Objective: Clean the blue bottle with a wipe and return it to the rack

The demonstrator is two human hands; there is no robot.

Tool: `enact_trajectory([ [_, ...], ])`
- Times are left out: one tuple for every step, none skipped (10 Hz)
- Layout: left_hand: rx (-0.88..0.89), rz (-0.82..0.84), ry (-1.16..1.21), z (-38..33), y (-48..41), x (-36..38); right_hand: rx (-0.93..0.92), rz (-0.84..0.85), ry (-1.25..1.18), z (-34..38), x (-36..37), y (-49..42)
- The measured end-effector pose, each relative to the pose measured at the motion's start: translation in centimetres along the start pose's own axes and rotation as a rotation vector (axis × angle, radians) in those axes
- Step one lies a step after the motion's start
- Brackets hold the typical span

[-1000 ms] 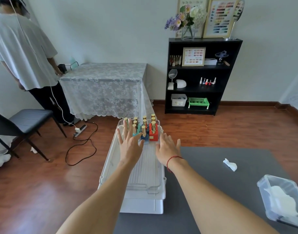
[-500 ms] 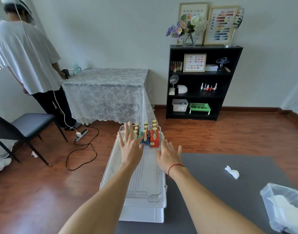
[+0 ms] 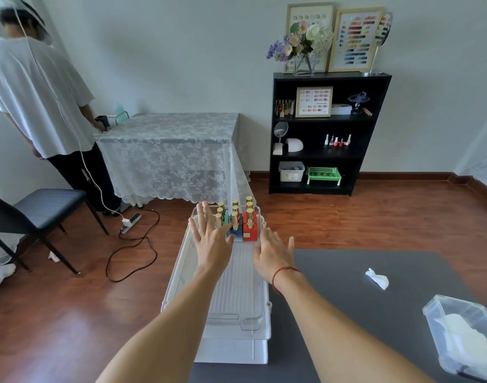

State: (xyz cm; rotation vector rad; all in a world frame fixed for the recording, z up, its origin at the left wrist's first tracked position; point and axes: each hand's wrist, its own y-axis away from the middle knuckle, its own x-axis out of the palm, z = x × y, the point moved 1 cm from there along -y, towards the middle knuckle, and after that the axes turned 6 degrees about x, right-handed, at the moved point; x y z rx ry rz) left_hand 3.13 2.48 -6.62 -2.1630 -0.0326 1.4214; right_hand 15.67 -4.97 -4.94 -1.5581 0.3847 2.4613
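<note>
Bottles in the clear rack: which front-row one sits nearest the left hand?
The blue bottle, front row, just past the left hand. The red bottle stands on its right; the teal ones are partly hidden behind the hand.

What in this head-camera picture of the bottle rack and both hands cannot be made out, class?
- Head view: teal bottles partly hidden behind the left hand.
- Blue bottle: lower body covered by the left thumb.
- Wipe container: cut off by the right edge.
- Bottle labels: too small to read.
</note>
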Motion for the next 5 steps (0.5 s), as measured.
enact_trajectory([
  [0.021,-0.016,0.006,0.1,0.1,0.2,-0.009,-0.011,0.004,0.0,0.0,0.0],
  [0.021,0.003,0.012,0.0,0.2,0.0,-0.008,-0.002,0.007,-0.1,-0.1,0.0],
  [0.015,0.014,0.012,-0.1,0.4,-0.2,0.001,0.01,-0.003,-0.3,-0.5,0.0],
  [0.006,-0.019,0.04,-0.3,0.8,-1.0,0.005,0.014,-0.019,-0.4,-1.0,0.3],
  [-0.003,-0.109,0.066,-1.1,1.2,-1.6,-0.02,-0.059,0.002,-0.7,-2.6,0.1],
])
